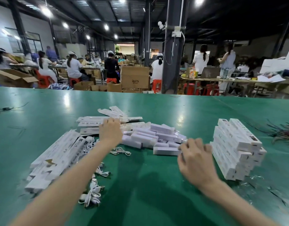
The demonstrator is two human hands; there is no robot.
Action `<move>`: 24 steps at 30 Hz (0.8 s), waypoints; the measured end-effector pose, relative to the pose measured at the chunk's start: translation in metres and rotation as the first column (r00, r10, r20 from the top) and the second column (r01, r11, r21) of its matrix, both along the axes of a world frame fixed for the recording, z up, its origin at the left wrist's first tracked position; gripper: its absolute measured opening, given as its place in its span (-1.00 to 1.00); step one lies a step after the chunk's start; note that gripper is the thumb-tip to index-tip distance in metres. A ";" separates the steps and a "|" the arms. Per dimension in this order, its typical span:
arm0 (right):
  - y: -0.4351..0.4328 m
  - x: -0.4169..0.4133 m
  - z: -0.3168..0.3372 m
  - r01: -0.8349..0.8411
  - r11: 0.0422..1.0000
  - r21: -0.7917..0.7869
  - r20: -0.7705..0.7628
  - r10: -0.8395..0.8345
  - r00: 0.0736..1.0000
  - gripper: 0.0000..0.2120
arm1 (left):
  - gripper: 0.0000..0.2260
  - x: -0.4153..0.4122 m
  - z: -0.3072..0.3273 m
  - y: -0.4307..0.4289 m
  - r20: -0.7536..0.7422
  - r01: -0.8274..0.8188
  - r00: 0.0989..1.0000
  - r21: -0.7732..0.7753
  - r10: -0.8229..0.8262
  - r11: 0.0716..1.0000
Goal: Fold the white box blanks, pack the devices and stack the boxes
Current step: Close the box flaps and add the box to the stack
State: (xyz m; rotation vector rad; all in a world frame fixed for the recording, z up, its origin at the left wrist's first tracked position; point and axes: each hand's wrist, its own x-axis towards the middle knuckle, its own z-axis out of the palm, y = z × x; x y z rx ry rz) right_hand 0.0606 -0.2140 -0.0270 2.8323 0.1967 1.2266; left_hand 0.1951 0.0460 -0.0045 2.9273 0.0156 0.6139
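Note:
Flat white box blanks (91,121) lie fanned at the middle of the green table (148,185). My left hand (110,131) reaches over them, fingertips on the top blanks; whether it grips one I cannot tell. A heap of wrapped white devices (156,136) sits right of it. My right hand (195,158) hovers with curled fingers at the end of the nearest device (165,150), touching or pinching it; blur hides which. A stack of packed boxes (235,149) stands at the right.
A slanted pile of long white boxes (59,157) lies at the left, with white cables (93,193) strewn beside it. Dark wires (283,132) lie at the far right. Beyond the table's far edge, people sit at benches among cardboard cartons; a dark pillar (172,54) stands behind.

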 end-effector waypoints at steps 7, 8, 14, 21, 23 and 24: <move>0.019 0.007 -0.043 -0.229 0.973 0.001 -0.118 0.228 0.967 -0.87 | -0.55 0.067 -0.011 0.077 -0.042 -0.088 0.993 0.397 0.114 0.913; 0.019 0.009 -0.043 -0.248 0.969 0.009 -0.112 0.248 0.962 -0.88 | -0.56 0.073 -0.014 0.080 -0.043 -0.080 0.993 0.408 0.107 0.909; 0.026 0.023 -0.043 -0.294 0.953 0.074 -0.104 0.301 0.948 -0.95 | -0.65 0.085 -0.024 0.088 -0.015 -0.067 0.996 0.441 0.082 0.895; 0.028 0.024 -0.042 -0.293 0.952 0.091 -0.142 0.303 0.942 -0.87 | -0.69 0.087 -0.019 0.087 -0.078 0.014 0.996 0.561 0.036 0.828; 0.028 0.022 -0.041 -0.295 0.951 0.095 -0.147 0.306 0.941 -0.87 | -0.75 0.084 -0.017 0.083 -0.149 0.067 0.989 0.485 0.007 0.872; 0.029 0.022 -0.041 -0.297 0.950 0.098 -0.148 0.309 0.939 -0.86 | -0.81 0.082 -0.016 0.080 -0.173 0.085 0.985 0.442 -0.008 0.893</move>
